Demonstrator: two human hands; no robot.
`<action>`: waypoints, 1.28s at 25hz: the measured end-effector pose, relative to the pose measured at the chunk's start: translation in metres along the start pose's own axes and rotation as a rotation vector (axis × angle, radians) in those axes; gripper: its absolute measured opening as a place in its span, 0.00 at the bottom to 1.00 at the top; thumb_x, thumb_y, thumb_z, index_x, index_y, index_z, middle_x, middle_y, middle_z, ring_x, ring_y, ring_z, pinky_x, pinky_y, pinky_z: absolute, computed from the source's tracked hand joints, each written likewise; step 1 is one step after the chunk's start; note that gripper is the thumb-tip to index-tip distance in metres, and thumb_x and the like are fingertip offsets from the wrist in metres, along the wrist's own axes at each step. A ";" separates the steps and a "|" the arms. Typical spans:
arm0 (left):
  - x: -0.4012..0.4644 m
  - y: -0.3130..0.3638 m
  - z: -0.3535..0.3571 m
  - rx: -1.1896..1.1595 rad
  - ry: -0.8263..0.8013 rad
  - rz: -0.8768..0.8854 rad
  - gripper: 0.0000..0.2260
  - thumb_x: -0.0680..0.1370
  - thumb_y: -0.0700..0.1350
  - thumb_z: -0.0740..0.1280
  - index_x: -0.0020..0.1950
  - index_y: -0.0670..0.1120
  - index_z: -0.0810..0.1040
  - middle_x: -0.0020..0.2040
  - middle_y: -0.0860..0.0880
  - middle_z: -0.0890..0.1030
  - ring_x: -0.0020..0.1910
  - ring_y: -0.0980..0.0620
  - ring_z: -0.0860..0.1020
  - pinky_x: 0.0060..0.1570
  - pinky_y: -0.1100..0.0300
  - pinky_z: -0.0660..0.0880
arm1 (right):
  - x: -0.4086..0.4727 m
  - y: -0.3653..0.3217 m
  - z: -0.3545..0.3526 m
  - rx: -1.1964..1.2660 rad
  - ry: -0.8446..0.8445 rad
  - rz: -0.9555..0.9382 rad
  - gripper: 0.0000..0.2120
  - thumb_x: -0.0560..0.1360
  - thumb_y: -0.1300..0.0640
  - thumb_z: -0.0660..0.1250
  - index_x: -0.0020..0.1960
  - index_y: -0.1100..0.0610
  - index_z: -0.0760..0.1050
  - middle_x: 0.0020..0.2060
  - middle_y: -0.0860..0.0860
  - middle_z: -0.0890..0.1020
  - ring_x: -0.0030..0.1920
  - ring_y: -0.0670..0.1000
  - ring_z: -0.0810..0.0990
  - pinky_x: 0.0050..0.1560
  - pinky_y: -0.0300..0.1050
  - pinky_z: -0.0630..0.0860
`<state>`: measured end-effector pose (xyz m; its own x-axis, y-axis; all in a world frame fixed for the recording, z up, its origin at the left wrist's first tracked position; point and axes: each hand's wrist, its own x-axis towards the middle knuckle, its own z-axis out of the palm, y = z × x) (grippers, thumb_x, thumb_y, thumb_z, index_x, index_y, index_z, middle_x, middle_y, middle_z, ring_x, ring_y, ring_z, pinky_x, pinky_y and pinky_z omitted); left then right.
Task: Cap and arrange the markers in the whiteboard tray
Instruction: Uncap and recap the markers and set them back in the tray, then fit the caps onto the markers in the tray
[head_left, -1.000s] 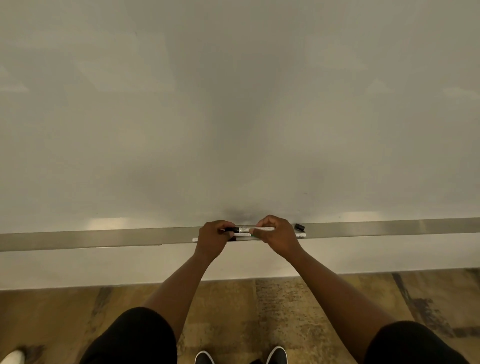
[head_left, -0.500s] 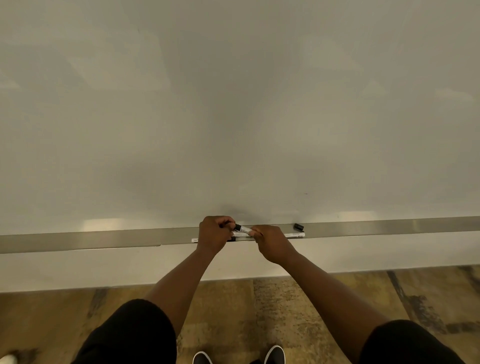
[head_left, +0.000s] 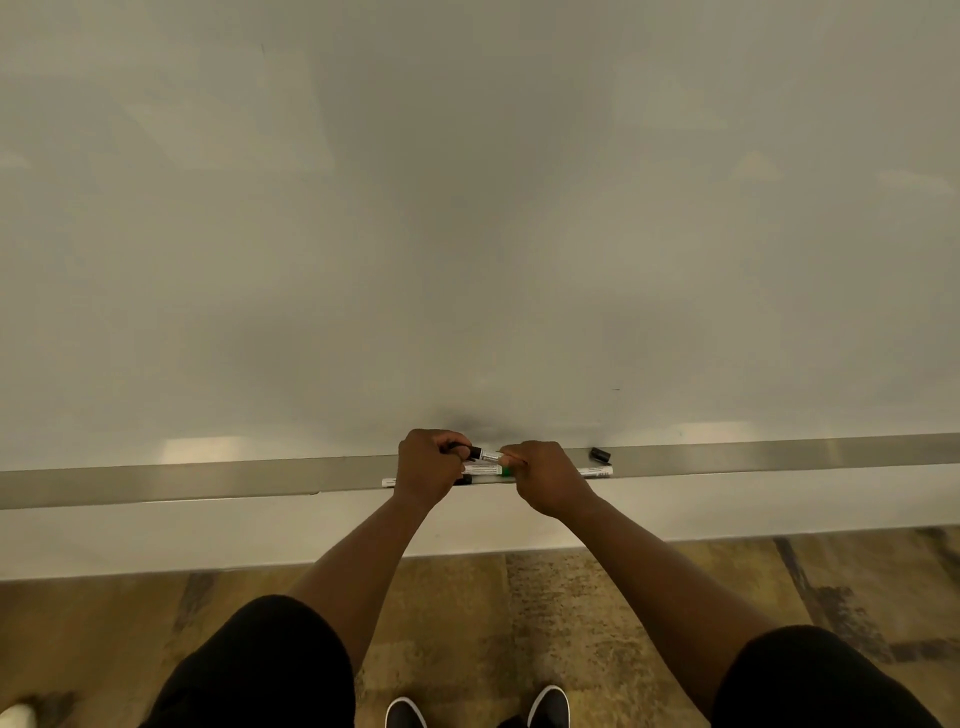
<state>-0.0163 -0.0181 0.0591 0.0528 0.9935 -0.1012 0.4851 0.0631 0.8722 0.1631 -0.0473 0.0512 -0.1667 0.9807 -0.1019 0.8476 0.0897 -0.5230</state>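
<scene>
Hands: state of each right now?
Left hand: closed on the black cap.
Right hand: closed on the marker.

Whiteboard fills upper view; tray runs full width along its lower edge, wall strip below, floor beneath that. Both hands at tray centre: left hand just left of right hand, close together, a marker held between them above tray, lying roughly level L-R. Under hands, markers lie lengthwise in tray: one end sticks out left of left hand, another out right of right hand, a third shows in the gap between hands. Loose cap lies in tray, right of right hand, toward the board side, apart from markers. Shoes on floor at bottom centre.
</scene>
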 end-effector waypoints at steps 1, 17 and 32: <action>0.003 -0.001 0.000 0.013 -0.010 0.001 0.09 0.69 0.30 0.68 0.40 0.41 0.85 0.34 0.45 0.83 0.34 0.48 0.80 0.41 0.56 0.79 | 0.002 0.001 0.000 -0.010 -0.005 -0.019 0.14 0.80 0.56 0.57 0.40 0.62 0.75 0.35 0.60 0.79 0.33 0.55 0.72 0.35 0.48 0.68; 0.024 -0.033 0.009 0.217 0.040 -0.088 0.08 0.72 0.33 0.68 0.47 0.40 0.84 0.45 0.42 0.86 0.46 0.45 0.82 0.48 0.62 0.73 | 0.006 0.066 0.002 -0.399 -0.112 0.103 0.18 0.75 0.64 0.61 0.64 0.54 0.73 0.58 0.54 0.79 0.58 0.57 0.76 0.60 0.54 0.71; 0.015 -0.038 0.017 0.672 -0.019 -0.001 0.09 0.74 0.39 0.62 0.46 0.49 0.81 0.45 0.48 0.78 0.41 0.44 0.79 0.38 0.55 0.76 | -0.001 0.090 0.003 -0.445 -0.101 0.092 0.14 0.74 0.63 0.65 0.57 0.53 0.75 0.54 0.53 0.77 0.55 0.55 0.75 0.60 0.50 0.68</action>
<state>-0.0192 -0.0071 0.0164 0.0647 0.9911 -0.1160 0.9228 -0.0152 0.3850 0.2382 -0.0402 0.0016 -0.1098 0.9683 -0.2243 0.9913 0.0902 -0.0959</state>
